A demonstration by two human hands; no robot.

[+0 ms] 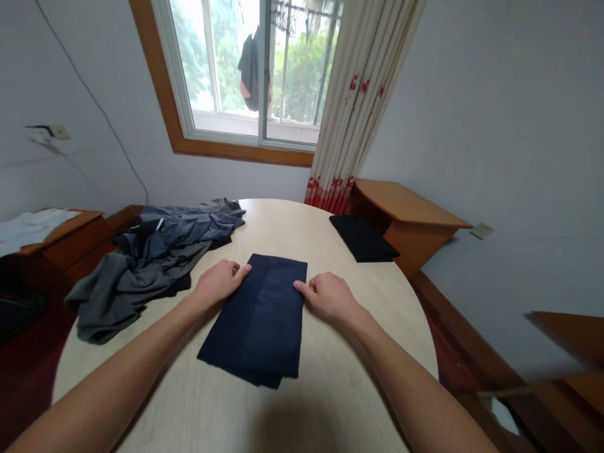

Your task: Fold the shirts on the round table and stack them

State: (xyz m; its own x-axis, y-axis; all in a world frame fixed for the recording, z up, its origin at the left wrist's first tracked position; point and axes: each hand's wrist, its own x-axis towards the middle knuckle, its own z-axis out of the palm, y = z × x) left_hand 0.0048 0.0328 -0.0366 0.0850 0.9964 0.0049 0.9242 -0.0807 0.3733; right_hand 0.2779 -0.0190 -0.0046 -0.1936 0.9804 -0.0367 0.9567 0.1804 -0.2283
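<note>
A dark navy cloth (262, 318), folded into a long rectangle, lies flat in the middle of the round pale table (325, 402). At its upper left edge is my left hand (223, 278), fingers curled and thumb on the cloth's edge. My right hand (326, 294) rests at the upper right edge, also curled, with its thumb tip touching the cloth. Both hands pinch the cloth's sides. Near the cloth's lower end, a lower layer sticks out a little beneath the top one.
Loose grey, blue and black clothes (155, 258) are heaped along the table's left side. A folded black cloth (363, 238) lies at the back right, beside a wooden desk (410, 204). A curtain (358, 107) hangs beyond the table near the window.
</note>
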